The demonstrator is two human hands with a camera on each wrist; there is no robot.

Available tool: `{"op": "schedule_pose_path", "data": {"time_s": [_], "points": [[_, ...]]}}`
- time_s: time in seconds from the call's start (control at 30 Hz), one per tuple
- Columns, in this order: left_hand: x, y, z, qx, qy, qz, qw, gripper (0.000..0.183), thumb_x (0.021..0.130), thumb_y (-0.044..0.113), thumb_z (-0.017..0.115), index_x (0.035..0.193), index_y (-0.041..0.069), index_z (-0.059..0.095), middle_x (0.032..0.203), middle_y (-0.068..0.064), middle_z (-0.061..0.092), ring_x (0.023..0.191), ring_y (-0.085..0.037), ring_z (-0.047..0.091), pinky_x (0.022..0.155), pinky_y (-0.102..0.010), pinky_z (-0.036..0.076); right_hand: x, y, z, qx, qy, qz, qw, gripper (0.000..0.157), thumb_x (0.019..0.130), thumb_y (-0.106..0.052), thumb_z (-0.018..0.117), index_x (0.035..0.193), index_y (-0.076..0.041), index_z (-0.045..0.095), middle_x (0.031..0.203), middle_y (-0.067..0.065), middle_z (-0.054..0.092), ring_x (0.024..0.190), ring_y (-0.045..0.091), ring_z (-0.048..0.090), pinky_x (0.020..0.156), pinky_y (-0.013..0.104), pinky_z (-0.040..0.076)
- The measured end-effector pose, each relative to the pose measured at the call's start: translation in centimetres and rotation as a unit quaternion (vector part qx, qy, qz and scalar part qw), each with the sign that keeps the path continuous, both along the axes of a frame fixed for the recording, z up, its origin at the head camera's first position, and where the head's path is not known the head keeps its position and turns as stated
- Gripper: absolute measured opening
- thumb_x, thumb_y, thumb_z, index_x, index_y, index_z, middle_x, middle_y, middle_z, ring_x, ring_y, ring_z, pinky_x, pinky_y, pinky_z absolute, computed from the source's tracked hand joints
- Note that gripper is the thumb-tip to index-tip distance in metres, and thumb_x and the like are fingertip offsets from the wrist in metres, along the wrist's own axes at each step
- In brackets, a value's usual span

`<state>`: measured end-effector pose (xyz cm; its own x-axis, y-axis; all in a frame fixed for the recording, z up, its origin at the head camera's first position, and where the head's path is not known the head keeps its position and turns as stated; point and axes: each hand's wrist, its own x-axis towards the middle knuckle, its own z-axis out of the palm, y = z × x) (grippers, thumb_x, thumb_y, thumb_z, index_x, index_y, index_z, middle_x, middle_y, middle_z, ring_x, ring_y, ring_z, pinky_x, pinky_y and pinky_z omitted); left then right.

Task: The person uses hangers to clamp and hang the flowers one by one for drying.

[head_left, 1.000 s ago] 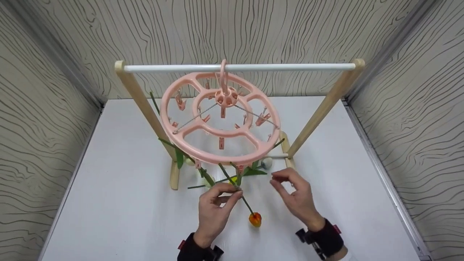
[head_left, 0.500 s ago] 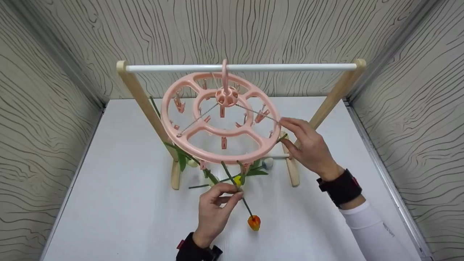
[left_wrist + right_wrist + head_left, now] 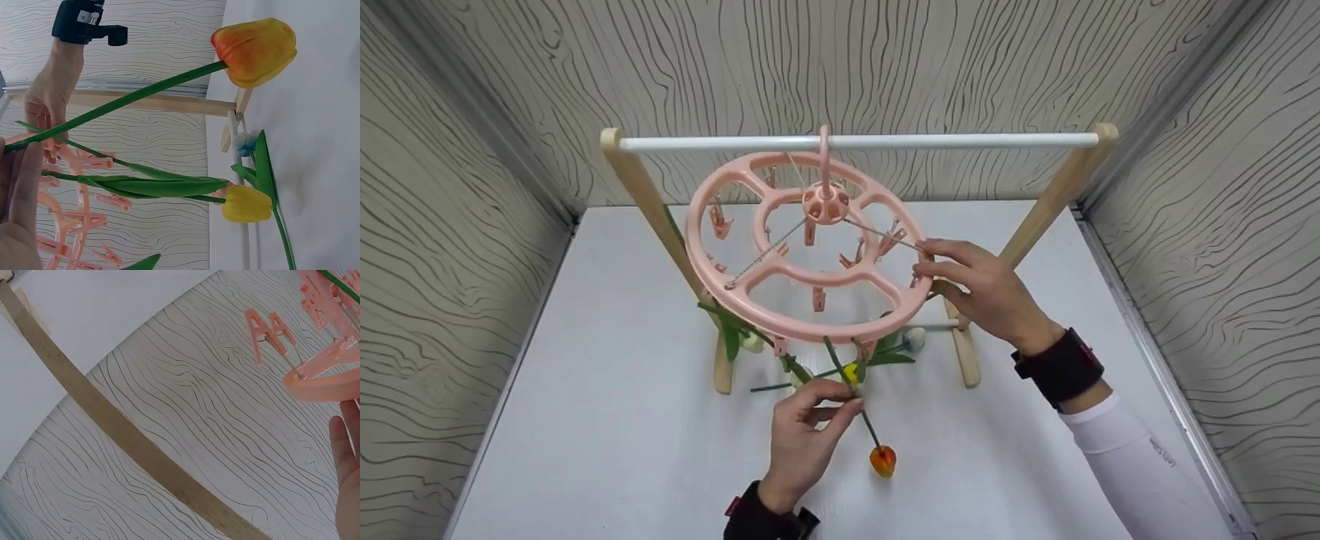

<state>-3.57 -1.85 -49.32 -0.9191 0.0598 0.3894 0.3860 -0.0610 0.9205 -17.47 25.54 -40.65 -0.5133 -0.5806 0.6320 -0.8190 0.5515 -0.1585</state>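
My left hand (image 3: 810, 427) pinches the green stem of an orange-yellow tulip (image 3: 883, 460), whose bloom points down toward me. The upper stem reaches the near rim of a round pink clip hanger (image 3: 817, 330). With fingers over the hanger's right rim, my right hand (image 3: 990, 289) holds it; the thumb is partly hidden. Only part of that hand (image 3: 349, 450) shows below the rim in the right wrist view. A yellow tulip (image 3: 246, 203) hangs bloom-down in the left wrist view, its stem running to the pink clips (image 3: 95, 163).
The hanger hooks over a white rod (image 3: 960, 140) between wooden legs (image 3: 1050, 199). Other flowers are around the stand's base, including a pale one (image 3: 751, 342) at left and a bluish-white one (image 3: 914, 339) at right. Patterned walls enclose the white table (image 3: 607, 420).
My right hand has moved up from beside the tulip to the hanger's right rim. The hanger has turned slightly and shifted a little left. My left hand keeps its place on the stem.
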Motion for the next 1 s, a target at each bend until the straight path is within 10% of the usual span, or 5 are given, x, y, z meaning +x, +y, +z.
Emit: {"op": "schedule_pose_path", "data": {"time_s": [0.3,0.6,1.0], "points": [[0.4,-0.1,-0.2,-0.006,0.021,-0.009,0.9997,0.020,0.088,-0.013,0.076,0.098,0.004,0.074,0.092,-0.016,0.075,0.089,-0.002,0.074,0.071,-0.033,0.069,1.5,-0.1,0.3,0.020,0.049,-0.007,0.999,0.044,0.076,-0.007,0.092,0.118,-0.013,0.078,0.120,0.014,0.074,0.115,0.030,0.073,0.110,0.027,0.055],[0.8,-0.3,-0.6,-0.015,0.025,-0.014,0.9995,0.012,0.091,-0.003,0.077,0.099,0.006,0.074,0.092,-0.014,0.075,0.085,-0.008,0.076,0.070,-0.034,0.069,4.2,-1.7,0.0,-0.017,0.056,-0.003,0.998,0.029,0.087,-0.021,0.084,0.114,-0.011,0.080,0.110,0.012,0.074,0.108,0.028,0.071,0.114,0.016,0.050],[0.9,-0.5,-0.8,-0.012,0.014,-0.007,0.9998,0.019,0.088,-0.010,0.077,0.098,0.006,0.074,0.092,-0.015,0.075,0.088,-0.003,0.074,0.070,-0.034,0.069,6.5,-4.7,-0.4,-0.020,0.134,-0.015,0.991,0.031,0.095,-0.037,0.074,0.112,-0.013,0.082,0.097,0.006,0.074,0.095,0.022,0.068,0.082,0.035,0.061]]}}
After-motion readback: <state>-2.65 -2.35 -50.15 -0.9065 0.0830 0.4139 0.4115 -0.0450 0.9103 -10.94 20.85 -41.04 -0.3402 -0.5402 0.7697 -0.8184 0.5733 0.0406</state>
